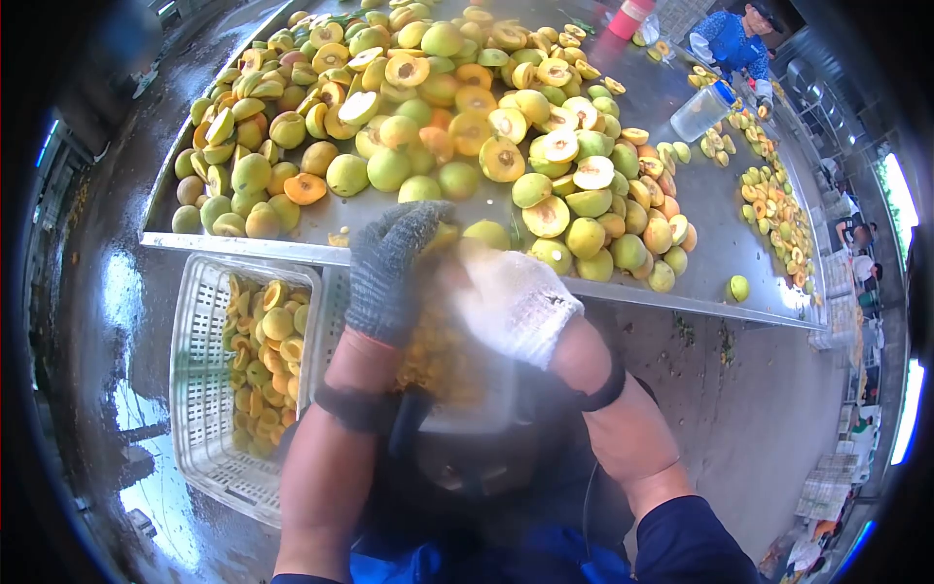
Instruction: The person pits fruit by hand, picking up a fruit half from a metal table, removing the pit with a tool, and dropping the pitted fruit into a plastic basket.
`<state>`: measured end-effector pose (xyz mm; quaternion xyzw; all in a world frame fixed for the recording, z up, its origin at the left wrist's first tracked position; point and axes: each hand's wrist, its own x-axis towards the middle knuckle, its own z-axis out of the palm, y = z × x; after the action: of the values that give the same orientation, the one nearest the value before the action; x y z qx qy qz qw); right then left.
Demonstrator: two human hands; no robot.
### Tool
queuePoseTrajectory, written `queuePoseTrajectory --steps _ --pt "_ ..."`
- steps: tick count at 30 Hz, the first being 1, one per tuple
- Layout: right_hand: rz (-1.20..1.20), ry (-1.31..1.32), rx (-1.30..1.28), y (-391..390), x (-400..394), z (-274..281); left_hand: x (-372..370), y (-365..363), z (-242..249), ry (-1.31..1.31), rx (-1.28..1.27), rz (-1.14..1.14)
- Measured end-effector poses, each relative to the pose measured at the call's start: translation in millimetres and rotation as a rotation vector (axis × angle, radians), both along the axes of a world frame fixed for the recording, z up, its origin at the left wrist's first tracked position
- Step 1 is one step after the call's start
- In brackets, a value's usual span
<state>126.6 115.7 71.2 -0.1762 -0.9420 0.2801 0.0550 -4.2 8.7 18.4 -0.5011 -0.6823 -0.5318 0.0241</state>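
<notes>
In the head view my left hand (389,268), in a grey knitted glove, is closed on a yellow-green peach (445,239). My right hand (516,302), in a white glove, is closed against the same fruit from the right. Motion blurs its fingertips, and the gloves hide most of the peach. Just beyond both hands, a big pile of whole and halved peaches (501,159) covers much of the metal table (409,216). One whole peach (486,235) lies at the table's near edge, close to my right hand.
Left below the table edge stands a white plastic crate (201,375) of peach halves. Another container (465,420) with yellow pieces sits blurred beneath my hands. A clear blue-lidded jar (700,112) stands farther right on the table. A co-worker (732,44) in blue is at the far side.
</notes>
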Motion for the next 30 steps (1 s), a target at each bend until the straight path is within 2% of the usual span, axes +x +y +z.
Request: queuePoseTrajectory --steps 2,6,7,9,12,15,19,22,23,24,25,27,29,30 --pt "0.018 0.05 -0.047 0 -3 -6 -2 -1 0 -0.008 -0.01 -0.036" --pt "0.237 -0.041 0.228 4 -4 4 -13 -4 0 0.162 -0.021 -0.05" --pt "0.241 -0.035 0.216 3 -3 2 -13 -4 0 0.223 -0.031 -0.056" --pt "0.238 -0.013 0.21 9 -1 -2 -15 0 -1 0.125 0.013 -0.118" --pt "0.161 -0.093 0.026 16 -2 -2 -16 7 -4 0.023 0.021 -0.204" --pt "0.135 -0.084 0.094 11 3 2 -13 7 -9 -0.029 -0.008 -0.205" --pt "0.147 0.053 0.133 5 5 -11 -14 1 -6 -0.022 -0.051 -0.206" --pt "0.112 0.026 0.058 8 1 -11 -8 1 3 -0.496 0.003 -0.342" --pt "0.073 0.014 0.009 11 1 -8 -2 -2 9 -0.746 0.03 -0.348" --pt "0.031 0.003 -0.035 14 0 -6 -4 1 3 -0.598 0.021 -0.246" --pt "0.03 0.118 -0.112 19 0 -9 -5 9 -1 -0.451 0.018 -0.148" --pt "0.028 0.095 -0.168 18 1 -8 10 18 1 -1.099 0.35 -0.252" --pt "0.052 0.044 -0.316 15 -1 0 11 19 -3 -0.967 0.231 -0.108" --pt "0.071 0.017 -0.293 12 -1 4 12 16 -8 -0.908 0.166 -0.027"
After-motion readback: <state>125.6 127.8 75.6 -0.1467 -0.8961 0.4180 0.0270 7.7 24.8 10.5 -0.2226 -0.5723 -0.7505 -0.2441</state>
